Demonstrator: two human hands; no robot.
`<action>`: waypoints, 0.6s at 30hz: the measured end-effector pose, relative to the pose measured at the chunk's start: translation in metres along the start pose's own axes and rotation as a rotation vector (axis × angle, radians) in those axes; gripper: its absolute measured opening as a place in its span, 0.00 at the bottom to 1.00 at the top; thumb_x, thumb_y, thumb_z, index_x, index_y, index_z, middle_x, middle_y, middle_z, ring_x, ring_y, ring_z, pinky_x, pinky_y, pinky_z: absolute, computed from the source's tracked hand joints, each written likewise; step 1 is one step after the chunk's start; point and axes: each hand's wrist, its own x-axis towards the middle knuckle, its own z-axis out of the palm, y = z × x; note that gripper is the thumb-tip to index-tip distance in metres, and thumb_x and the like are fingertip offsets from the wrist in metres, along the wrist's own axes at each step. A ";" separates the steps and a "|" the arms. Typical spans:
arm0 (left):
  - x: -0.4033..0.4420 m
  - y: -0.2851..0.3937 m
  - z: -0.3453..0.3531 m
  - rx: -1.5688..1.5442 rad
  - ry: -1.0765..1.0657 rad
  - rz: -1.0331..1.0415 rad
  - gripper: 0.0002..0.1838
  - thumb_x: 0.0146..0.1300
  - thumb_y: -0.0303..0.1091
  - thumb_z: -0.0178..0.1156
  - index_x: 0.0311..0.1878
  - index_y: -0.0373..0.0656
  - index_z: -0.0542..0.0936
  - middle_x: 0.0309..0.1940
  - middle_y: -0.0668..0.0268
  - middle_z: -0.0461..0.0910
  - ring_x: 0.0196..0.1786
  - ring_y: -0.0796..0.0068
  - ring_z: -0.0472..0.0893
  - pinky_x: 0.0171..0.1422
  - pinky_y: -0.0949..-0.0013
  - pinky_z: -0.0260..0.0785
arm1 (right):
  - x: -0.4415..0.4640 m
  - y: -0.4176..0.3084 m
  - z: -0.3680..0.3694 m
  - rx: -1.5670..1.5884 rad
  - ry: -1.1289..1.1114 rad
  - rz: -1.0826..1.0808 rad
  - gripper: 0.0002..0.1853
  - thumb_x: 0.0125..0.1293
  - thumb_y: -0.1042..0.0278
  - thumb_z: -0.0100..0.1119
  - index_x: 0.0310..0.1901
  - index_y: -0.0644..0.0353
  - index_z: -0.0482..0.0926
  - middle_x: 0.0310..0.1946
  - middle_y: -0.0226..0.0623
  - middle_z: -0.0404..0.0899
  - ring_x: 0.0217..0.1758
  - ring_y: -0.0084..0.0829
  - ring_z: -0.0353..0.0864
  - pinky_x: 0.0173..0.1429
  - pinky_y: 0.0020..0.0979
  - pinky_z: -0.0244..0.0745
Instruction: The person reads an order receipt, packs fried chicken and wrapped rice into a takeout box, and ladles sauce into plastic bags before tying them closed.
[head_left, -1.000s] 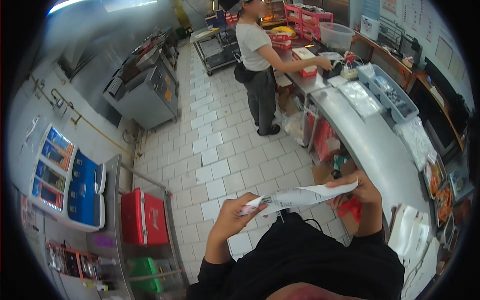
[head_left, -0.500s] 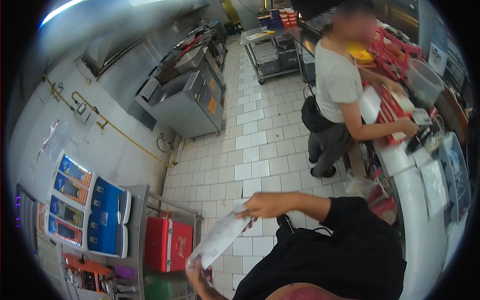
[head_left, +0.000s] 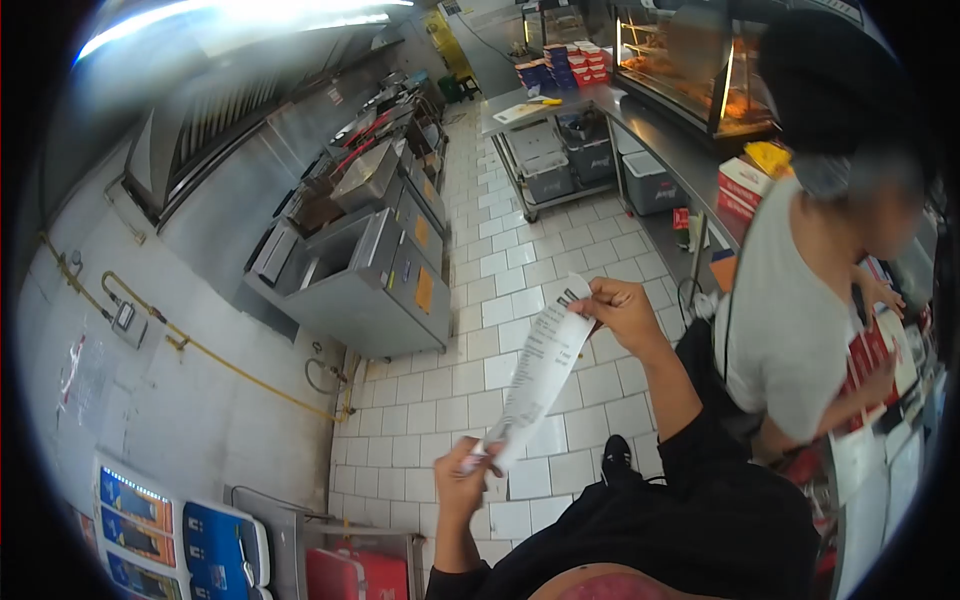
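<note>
A long white paper receipt (head_left: 540, 365) with printed lines is stretched at a slant in front of me, over the tiled floor. My right hand (head_left: 622, 312) pinches its upper end between thumb and fingers. Down at the lower end, my left hand (head_left: 466, 478) is closed on the paper, which bunches a little there. The print faces me but is too small to read.
A co-worker in a light shirt (head_left: 800, 310) stands close on my right, with hands at a counter. Ahead are a metal fryer unit (head_left: 365, 290), a steel table (head_left: 575, 97) with grey bins (head_left: 545, 165), and a lit food display (head_left: 690, 70). A red cooler (head_left: 355, 575) sits at lower left.
Both hands have raised the receipt, and its printed side shows more plainly. My view has shifted forward, so the co-worker appears nearer and the red cooler lower.
</note>
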 end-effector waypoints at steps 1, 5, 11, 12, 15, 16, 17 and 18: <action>0.023 -0.007 0.016 0.018 -0.021 -0.039 0.10 0.63 0.34 0.66 0.29 0.40 0.80 0.14 0.71 0.76 0.15 0.87 0.69 0.19 0.78 0.58 | 0.031 0.020 -0.016 -0.082 0.021 -0.040 0.07 0.63 0.73 0.64 0.37 0.70 0.83 0.29 0.36 0.84 0.32 0.21 0.83 0.33 0.22 0.80; 0.107 -0.012 0.042 0.000 0.127 -0.197 0.11 0.63 0.36 0.66 0.30 0.39 0.80 0.12 0.70 0.74 0.14 0.85 0.69 0.19 0.77 0.57 | 0.146 0.039 -0.049 -0.289 -0.093 -0.055 0.08 0.60 0.67 0.69 0.34 0.64 0.85 0.25 0.29 0.83 0.26 0.16 0.75 0.34 0.22 0.71; 0.190 -0.067 0.027 -0.051 0.565 -0.278 0.13 0.64 0.40 0.65 0.35 0.39 0.77 0.13 0.70 0.70 0.14 0.84 0.66 0.16 0.76 0.52 | 0.299 0.095 -0.002 -0.283 -0.593 -0.101 0.09 0.61 0.66 0.66 0.40 0.60 0.85 0.28 0.35 0.84 0.28 0.22 0.80 0.34 0.25 0.76; 0.202 -0.085 0.022 -0.063 0.610 -0.309 0.13 0.63 0.39 0.66 0.35 0.40 0.76 0.14 0.70 0.71 0.13 0.83 0.66 0.17 0.77 0.53 | 0.317 0.107 0.004 -0.201 -0.653 -0.061 0.09 0.63 0.66 0.65 0.42 0.61 0.84 0.30 0.36 0.84 0.30 0.24 0.82 0.35 0.26 0.77; 0.239 -0.168 -0.005 -0.138 0.543 -0.339 0.12 0.62 0.38 0.67 0.35 0.40 0.76 0.16 0.68 0.74 0.13 0.82 0.66 0.18 0.76 0.54 | 0.370 0.117 -0.007 -0.204 -0.806 -0.002 0.11 0.66 0.68 0.60 0.46 0.63 0.82 0.34 0.40 0.85 0.30 0.28 0.83 0.35 0.28 0.80; 0.269 -0.179 0.000 -0.137 0.523 -0.343 0.12 0.62 0.38 0.67 0.35 0.40 0.76 0.16 0.68 0.74 0.13 0.82 0.66 0.18 0.76 0.54 | 0.394 0.125 -0.021 -0.207 -0.787 0.005 0.11 0.66 0.68 0.60 0.46 0.63 0.82 0.34 0.40 0.85 0.30 0.28 0.83 0.35 0.28 0.80; 0.300 -0.191 0.006 -0.123 0.452 -0.357 0.12 0.62 0.36 0.67 0.35 0.39 0.76 0.16 0.67 0.74 0.13 0.83 0.65 0.18 0.76 0.55 | 0.417 0.135 -0.039 -0.240 -0.748 -0.014 0.10 0.66 0.68 0.60 0.45 0.63 0.82 0.34 0.39 0.85 0.30 0.28 0.83 0.35 0.28 0.80; 0.330 -0.196 0.007 -0.101 0.374 -0.372 0.11 0.62 0.35 0.67 0.34 0.39 0.76 0.16 0.67 0.75 0.13 0.83 0.65 0.19 0.76 0.55 | 0.438 0.141 -0.056 -0.269 -0.702 -0.033 0.10 0.66 0.68 0.59 0.44 0.64 0.82 0.34 0.39 0.85 0.30 0.28 0.83 0.36 0.28 0.80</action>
